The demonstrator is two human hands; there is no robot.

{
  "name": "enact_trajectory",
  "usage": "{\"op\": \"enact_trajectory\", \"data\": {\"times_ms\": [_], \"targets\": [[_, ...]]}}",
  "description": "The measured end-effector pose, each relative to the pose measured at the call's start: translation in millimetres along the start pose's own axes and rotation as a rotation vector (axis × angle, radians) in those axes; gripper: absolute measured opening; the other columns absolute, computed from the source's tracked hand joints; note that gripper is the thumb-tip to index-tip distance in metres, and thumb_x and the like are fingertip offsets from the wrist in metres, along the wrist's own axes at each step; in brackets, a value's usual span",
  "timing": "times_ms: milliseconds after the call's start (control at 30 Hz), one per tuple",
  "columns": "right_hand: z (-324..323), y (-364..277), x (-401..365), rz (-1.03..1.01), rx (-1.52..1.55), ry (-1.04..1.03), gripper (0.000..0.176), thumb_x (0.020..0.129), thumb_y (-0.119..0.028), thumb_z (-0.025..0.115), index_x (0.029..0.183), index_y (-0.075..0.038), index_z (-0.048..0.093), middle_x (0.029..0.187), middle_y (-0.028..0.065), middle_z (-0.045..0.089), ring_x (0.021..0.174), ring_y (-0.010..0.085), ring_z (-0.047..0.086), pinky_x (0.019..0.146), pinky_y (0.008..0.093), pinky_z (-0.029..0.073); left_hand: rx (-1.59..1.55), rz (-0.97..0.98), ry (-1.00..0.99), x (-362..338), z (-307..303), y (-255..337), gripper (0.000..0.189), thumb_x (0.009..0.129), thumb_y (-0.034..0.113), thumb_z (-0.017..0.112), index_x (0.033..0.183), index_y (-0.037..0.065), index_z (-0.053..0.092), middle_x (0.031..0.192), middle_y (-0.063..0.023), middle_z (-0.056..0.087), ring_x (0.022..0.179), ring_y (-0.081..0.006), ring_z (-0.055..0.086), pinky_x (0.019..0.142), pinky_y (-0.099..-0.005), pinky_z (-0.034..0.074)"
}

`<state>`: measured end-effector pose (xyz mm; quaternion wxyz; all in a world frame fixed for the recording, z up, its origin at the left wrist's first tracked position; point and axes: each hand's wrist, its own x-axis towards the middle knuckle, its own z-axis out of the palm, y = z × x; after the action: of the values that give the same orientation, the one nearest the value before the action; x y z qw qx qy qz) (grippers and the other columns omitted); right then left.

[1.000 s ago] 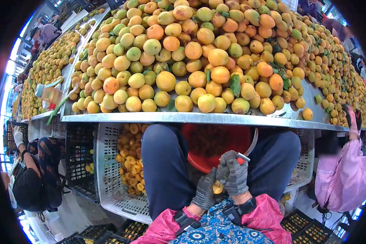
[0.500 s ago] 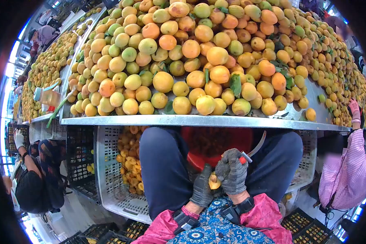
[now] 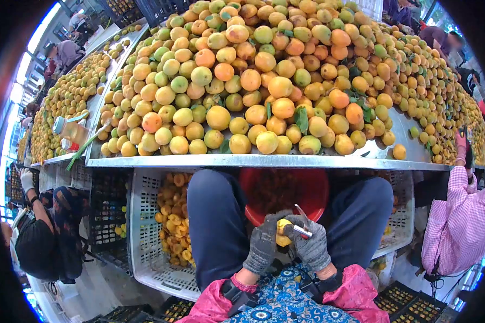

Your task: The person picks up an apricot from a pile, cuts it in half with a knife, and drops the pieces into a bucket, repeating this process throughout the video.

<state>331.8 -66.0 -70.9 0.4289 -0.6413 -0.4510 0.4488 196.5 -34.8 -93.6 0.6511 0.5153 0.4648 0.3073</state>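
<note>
My left hand [image 3: 263, 243], in a grey glove, grips a small yellow apricot [image 3: 282, 234] over my lap. Wearing the same kind of glove, my right hand [image 3: 309, 242] holds a knife [image 3: 303, 223] with a red handle, and its blade points up across the fruit. A red basin [image 3: 284, 189] sits between my knees just beyond both hands. Above it, a metal table [image 3: 264, 160] carries a big heap of yellow, orange and green apricots [image 3: 264, 81].
A white crate [image 3: 151, 253] of cut apricot halves stands left of my leg. A bottle [image 3: 70, 129] lies on the table's left end. A person in dark clothes sits at the left and another in a pink checked sleeve [image 3: 458, 226] at the right. Dark crates line the floor.
My hands have come closer together and risen toward the basin. The knife has swung from pointing out to the right to lying over the apricot. The camera has tilted slightly.
</note>
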Motion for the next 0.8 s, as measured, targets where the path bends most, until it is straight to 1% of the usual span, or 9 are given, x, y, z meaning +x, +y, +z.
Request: {"op": "enact_trajectory", "data": {"times_ms": [33, 200, 300, 367, 400, 433, 567, 633, 800], "targets": [[0, -3, -2, -0.072, -0.004, 0.015, 0.028, 0.083, -0.021, 0.070, 0.103, -0.002, 0.065, 0.087, 0.0150, 0.069, 0.078, 0.0234, 0.069, 0.068, 0.0321, 0.053, 0.154, 0.061, 0.000, -2, -5, -10, 0.034, 0.096, 0.023, 0.044, 0.119, 0.000, 0.055, 0.104, -0.0168, 0.063, 0.087, -0.0322, 0.064, 0.074, -0.0389, 0.052], [2, -12, -8, -0.259, -0.104, 0.093, 0.027, 0.085, -0.019, 0.068, 0.104, 0.000, 0.065, 0.090, 0.0138, 0.069, 0.079, 0.0202, 0.068, 0.071, 0.0311, 0.053, 0.624, 0.342, 0.120, -19, -5, -18, 0.051, 0.075, 0.020, 0.067, 0.117, -0.005, 0.052, 0.092, -0.0200, 0.062, 0.076, -0.0356, 0.062, 0.066, -0.0408, 0.051], [3, -13, -9, -0.017, 0.117, -0.009, 0.026, 0.088, -0.020, 0.066, 0.104, 0.000, 0.066, 0.092, 0.0115, 0.070, 0.081, 0.0149, 0.067, 0.071, 0.0289, 0.053, 0.685, 0.459, 0.151, -21, -2, -15, 0.063, 0.065, 0.022, 0.075, 0.117, -0.007, 0.051, 0.090, -0.0205, 0.061, 0.076, -0.0356, 0.062, 0.064, -0.0413, 0.051], [8, -6, -12, 0.023, 0.156, 0.036, 0.025, 0.088, -0.020, 0.066, 0.102, 0.000, 0.066, 0.091, 0.0107, 0.070, 0.081, 0.0139, 0.067, 0.071, 0.0282, 0.053, 0.601, 0.422, 0.118, -21, 4, -7, 0.066, 0.064, 0.024, 0.076, 0.117, -0.006, 0.051, 0.091, -0.0207, 0.061, 0.077, -0.0354, 0.062, 0.064, -0.0418, 0.051], [10, -4, -14, 0.059, 0.194, 0.083, 0.025, 0.089, -0.021, 0.066, 0.101, 0.000, 0.067, 0.090, 0.0098, 0.070, 0.081, 0.0129, 0.066, 0.070, 0.0276, 0.053, 0.604, 0.610, 0.272, -17, 9, 1, 0.037, 0.081, 0.021, 0.061, 0.107, -0.004, 0.056, 0.076, -0.0178, 0.059, 0.066, -0.0328, 0.059, 0.057, -0.0397, 0.047], [15, -7, -15, 0.057, 0.193, 0.140, 0.025, 0.088, -0.022, 0.067, 0.098, 0.001, 0.068, 0.087, 0.0078, 0.070, 0.081, 0.0116, 0.065, 0.070, 0.0265, 0.052, 0.600, 0.797, 0.432, -14, 12, 5, 0.026, 0.098, 0.019, 0.047, 0.097, -0.002, 0.062, 0.061, -0.0149, 0.057, 0.054, -0.0302, 0.056, 0.051, -0.0377, 0.044], [26, -10, -13, 0.125, 0.291, 0.177, 0.024, 0.088, -0.024, 0.067, 0.096, -0.001, 0.067, 0.084, 0.0027, 0.068, 0.077, 0.0089, 0.062, 0.069, 0.0253, 0.050, 0.691, 0.770, 0.460, -18, 10, -7, 0.025, 0.096, 0.017, 0.050, 0.090, -0.002, 0.064, 0.067, -0.0165, 0.061, 0.058, -0.0305, 0.059, 0.053, -0.0379, 0.044], [34, -2, -14, 0.237, 0.414, 0.225, 0.023, 0.088, -0.024, 0.066, 0.095, -0.002, 0.067, 0.083, 0.0018, 0.067, 0.076, 0.0085, 0.062, 0.068, 0.0252, 0.050, 0.166, 0.343, 0.368, -20, 10, -10, 0.028, 0.096, 0.019, 0.051, 0.084, -0.002, 0.064, 0.070, -0.0165, 0.063, 0.061, -0.0283, 0.061, 0.053, -0.0376, 0.044], [47, -4, -14, 0.355, 0.711, 0.304, 0.023, 0.088, -0.027, 0.067, 0.094, -0.005, 0.065, 0.084, 0.0005, 0.064, 0.075, 0.0095, 0.061, 0.066, 0.0258, 0.050, 0.194, 0.449, 0.389, -17, 4, -9, 0.033, 0.097, 0.025, 0.048, 0.083, -0.002, 0.061, 0.067, -0.0152, 0.059, 0.060, -0.0239, 0.059, 0.054, -0.0366, 0.044]]}}
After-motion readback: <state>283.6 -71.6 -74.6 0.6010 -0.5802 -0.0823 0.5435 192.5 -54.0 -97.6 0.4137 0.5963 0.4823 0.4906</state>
